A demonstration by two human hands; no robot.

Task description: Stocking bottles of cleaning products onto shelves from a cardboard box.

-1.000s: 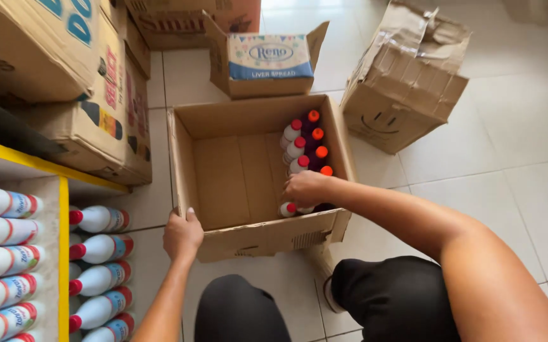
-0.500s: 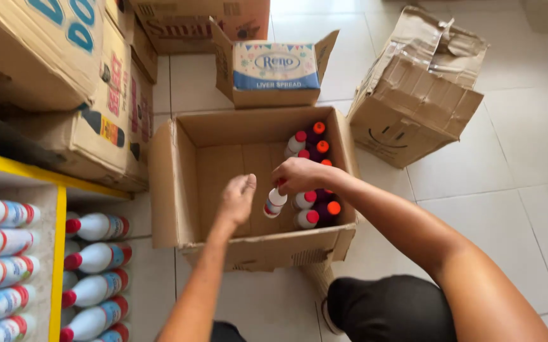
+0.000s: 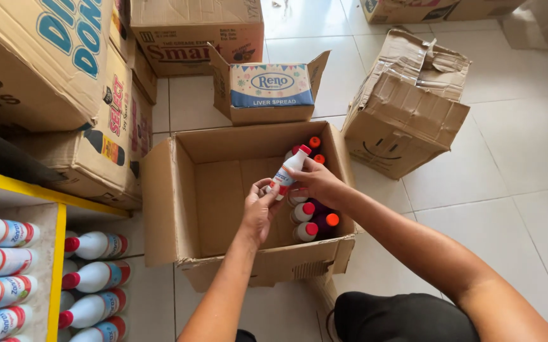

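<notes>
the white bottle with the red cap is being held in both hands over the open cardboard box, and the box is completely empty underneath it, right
Not quite. Both hands, left hand and right hand, do hold the white bottle with the red cap over the open cardboard box, but the box is not empty. The head view shows more bottles with red and orange caps standing along its right side.

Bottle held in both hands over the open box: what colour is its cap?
Red, on the white bottle held by the left hand and right hand; head view.
</notes>
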